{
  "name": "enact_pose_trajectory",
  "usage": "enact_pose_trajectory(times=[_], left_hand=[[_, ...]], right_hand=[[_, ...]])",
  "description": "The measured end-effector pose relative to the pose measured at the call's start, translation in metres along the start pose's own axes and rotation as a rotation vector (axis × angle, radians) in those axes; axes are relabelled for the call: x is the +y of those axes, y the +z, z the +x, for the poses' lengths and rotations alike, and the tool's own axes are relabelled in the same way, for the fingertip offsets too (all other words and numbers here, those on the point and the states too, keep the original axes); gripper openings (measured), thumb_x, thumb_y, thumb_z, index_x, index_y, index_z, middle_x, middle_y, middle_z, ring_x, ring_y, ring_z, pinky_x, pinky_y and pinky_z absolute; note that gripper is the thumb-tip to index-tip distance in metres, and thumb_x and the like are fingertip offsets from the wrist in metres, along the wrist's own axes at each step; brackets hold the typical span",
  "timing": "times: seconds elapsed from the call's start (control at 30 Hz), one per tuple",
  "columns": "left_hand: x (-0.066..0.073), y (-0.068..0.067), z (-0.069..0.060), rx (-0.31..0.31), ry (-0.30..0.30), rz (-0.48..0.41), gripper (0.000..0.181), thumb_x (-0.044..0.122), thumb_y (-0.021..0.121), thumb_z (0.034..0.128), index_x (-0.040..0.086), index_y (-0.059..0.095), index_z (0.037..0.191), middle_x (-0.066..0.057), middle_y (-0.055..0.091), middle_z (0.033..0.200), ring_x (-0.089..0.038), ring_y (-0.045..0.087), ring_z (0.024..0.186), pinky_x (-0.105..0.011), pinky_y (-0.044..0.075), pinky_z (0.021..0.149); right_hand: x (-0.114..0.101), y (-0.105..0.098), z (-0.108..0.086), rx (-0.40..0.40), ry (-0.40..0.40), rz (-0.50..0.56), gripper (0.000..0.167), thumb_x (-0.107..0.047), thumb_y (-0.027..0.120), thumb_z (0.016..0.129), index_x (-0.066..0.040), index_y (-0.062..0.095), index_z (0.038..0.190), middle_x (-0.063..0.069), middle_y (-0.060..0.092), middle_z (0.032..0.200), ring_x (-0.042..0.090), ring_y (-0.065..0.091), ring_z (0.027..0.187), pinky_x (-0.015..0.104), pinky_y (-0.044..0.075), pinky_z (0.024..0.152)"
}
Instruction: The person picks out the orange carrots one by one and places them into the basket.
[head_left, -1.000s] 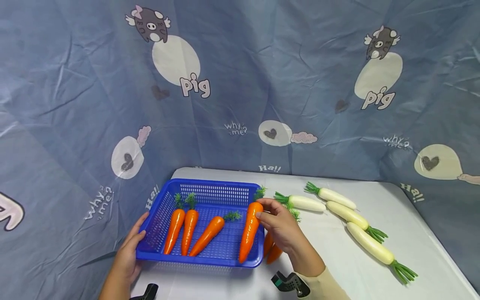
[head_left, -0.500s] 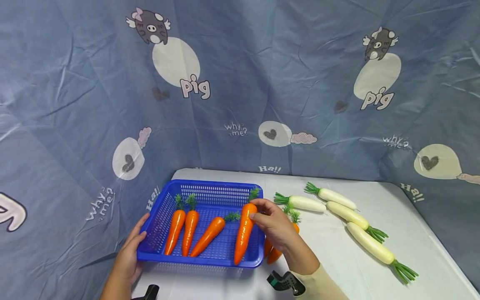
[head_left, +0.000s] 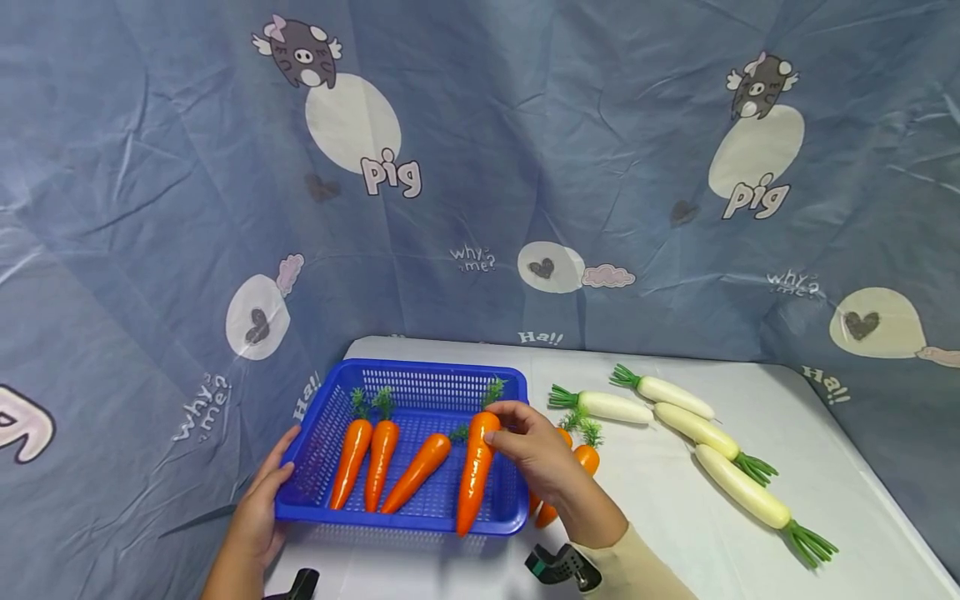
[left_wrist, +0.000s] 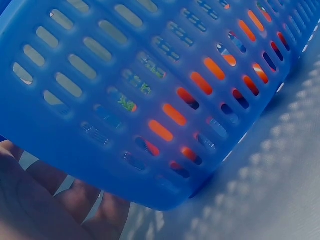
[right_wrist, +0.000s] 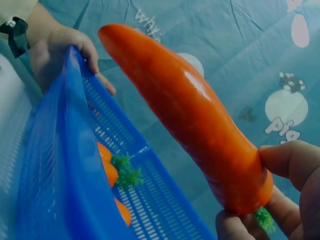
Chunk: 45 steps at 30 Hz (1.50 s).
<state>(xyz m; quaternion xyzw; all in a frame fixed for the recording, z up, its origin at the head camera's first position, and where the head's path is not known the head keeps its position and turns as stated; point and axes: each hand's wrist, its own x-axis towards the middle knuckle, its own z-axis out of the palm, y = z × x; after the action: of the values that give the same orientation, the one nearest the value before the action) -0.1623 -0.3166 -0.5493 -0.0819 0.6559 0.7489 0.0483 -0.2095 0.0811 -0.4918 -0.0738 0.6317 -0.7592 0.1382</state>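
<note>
Thumb and fingers of the right hand [head_left: 551, 467] pinch an orange carrot [head_left: 475, 475] near its leafy top, its tip pointing toward the person, over the right part of the blue basket [head_left: 375, 521]. Seen from the right wrist, that carrot [right_wrist: 190, 110] hangs above the basket's interior, held by the right hand [right_wrist: 295, 185]. Three carrots [head_left: 415, 473] lie inside the basket, toward its left and middle. The left hand [head_left: 255, 508] holds the basket's left side; in the left wrist view its fingers [left_wrist: 80, 200] sit at the basket's edge.
More carrots [head_left: 587, 458] lie on the white table [head_left: 847, 492] just right of the basket, partly hidden by the right hand. Several white radishes [head_left: 615, 407] with green tops lie farther right. A blue patterned cloth [head_left: 480, 167] hangs behind and at the left.
The right hand has carried its carrot leftward over the basket, uncovering more of the carrots on the table. The left hand and basket look almost unmoved.
</note>
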Motion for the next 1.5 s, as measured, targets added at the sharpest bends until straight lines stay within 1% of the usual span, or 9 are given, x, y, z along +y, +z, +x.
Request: enact_pose_trajectory(times=[0.3, 0.4, 0.47, 0.53, 0.7, 0.97, 1.2, 1.3, 1.5], left_hand=[[-0.002, 0.000, 0.001, -0.012, 0.006, -0.005, 0.057, 0.031, 0.031, 0.1143, 0.034, 0.015, 0.169, -0.006, 0.016, 0.166, -0.003, 0.054, 0.116, -0.027, 0.053, 0.090], [-0.003, -0.001, 0.001, -0.026, 0.019, -0.018, 0.057, 0.031, 0.031, 0.1146, 0.033, 0.014, 0.169, 0.001, 0.024, 0.160, -0.003, 0.055, 0.115, -0.028, 0.054, 0.090], [-0.003, -0.002, 0.001, -0.030, 0.022, -0.023, 0.057, 0.030, 0.031, 0.1146, 0.033, 0.014, 0.169, 0.003, 0.026, 0.158, -0.004, 0.056, 0.115, -0.029, 0.055, 0.089], [-0.002, -0.002, 0.001, -0.025, 0.015, -0.024, 0.057, 0.030, 0.031, 0.1146, 0.034, 0.014, 0.169, 0.003, 0.026, 0.158, -0.004, 0.056, 0.114, -0.030, 0.055, 0.089], [0.001, 0.000, 0.002, 0.001, -0.017, -0.006, 0.056, 0.030, 0.029, 0.1142, 0.038, 0.015, 0.168, -0.009, 0.012, 0.168, -0.005, 0.055, 0.116, -0.031, 0.055, 0.091], [0.000, -0.001, 0.001, 0.005, -0.034, 0.000, 0.057, 0.030, 0.029, 0.1141, 0.040, 0.014, 0.168, -0.008, 0.009, 0.170, -0.003, 0.054, 0.116, -0.030, 0.053, 0.092], [-0.001, 0.000, 0.002, 0.006, -0.023, 0.003, 0.057, 0.028, 0.028, 0.1143, 0.037, 0.014, 0.169, -0.005, 0.011, 0.169, -0.004, 0.051, 0.118, -0.028, 0.051, 0.092], [-0.001, 0.000, 0.003, 0.008, -0.025, 0.002, 0.056, 0.030, 0.029, 0.1142, 0.039, 0.016, 0.168, -0.006, 0.011, 0.169, -0.004, 0.051, 0.118, -0.029, 0.051, 0.092], [-0.003, 0.000, 0.003, -0.012, 0.010, -0.016, 0.057, 0.030, 0.030, 0.1142, 0.035, 0.015, 0.169, -0.007, 0.016, 0.165, -0.004, 0.055, 0.115, -0.031, 0.054, 0.090]], right_hand=[[0.002, 0.009, 0.002, 0.003, -0.004, -0.062, 0.041, -0.005, 0.073, 0.091, 0.002, 0.063, 0.131, 0.012, 0.064, 0.120, 0.022, 0.061, 0.109, 0.031, 0.054, 0.095], [0.002, 0.011, 0.003, 0.006, -0.005, -0.085, 0.040, -0.005, 0.074, 0.091, 0.001, 0.065, 0.129, 0.012, 0.065, 0.119, 0.022, 0.063, 0.108, 0.032, 0.054, 0.094], [0.002, 0.012, 0.004, -0.001, -0.004, -0.094, 0.039, -0.005, 0.074, 0.091, 0.000, 0.065, 0.129, 0.011, 0.066, 0.119, 0.022, 0.063, 0.107, 0.031, 0.054, 0.094], [0.001, 0.013, 0.005, -0.011, -0.002, -0.096, 0.039, -0.005, 0.074, 0.091, 0.000, 0.065, 0.128, 0.012, 0.066, 0.119, 0.022, 0.063, 0.107, 0.031, 0.054, 0.094], [0.001, 0.016, 0.009, -0.022, 0.003, -0.090, 0.038, -0.005, 0.073, 0.091, 0.001, 0.066, 0.128, 0.011, 0.065, 0.117, 0.021, 0.063, 0.104, 0.031, 0.053, 0.093], [0.003, 0.022, 0.019, -0.047, 0.014, -0.045, 0.036, -0.003, 0.072, 0.090, 0.003, 0.064, 0.125, 0.008, 0.063, 0.110, 0.019, 0.063, 0.097, 0.030, 0.053, 0.088], [0.006, 0.025, 0.024, -0.035, 0.017, -0.052, 0.036, -0.002, 0.072, 0.089, 0.004, 0.064, 0.123, 0.007, 0.062, 0.107, 0.018, 0.062, 0.095, 0.028, 0.053, 0.086], [0.007, 0.025, 0.025, -0.034, 0.020, -0.062, 0.035, -0.002, 0.072, 0.089, 0.004, 0.064, 0.123, 0.008, 0.062, 0.108, 0.019, 0.062, 0.096, 0.029, 0.053, 0.086], [0.007, 0.026, 0.027, -0.007, 0.036, -0.086, 0.036, -0.002, 0.072, 0.090, 0.003, 0.065, 0.125, 0.010, 0.061, 0.111, 0.020, 0.061, 0.097, 0.028, 0.053, 0.086]])
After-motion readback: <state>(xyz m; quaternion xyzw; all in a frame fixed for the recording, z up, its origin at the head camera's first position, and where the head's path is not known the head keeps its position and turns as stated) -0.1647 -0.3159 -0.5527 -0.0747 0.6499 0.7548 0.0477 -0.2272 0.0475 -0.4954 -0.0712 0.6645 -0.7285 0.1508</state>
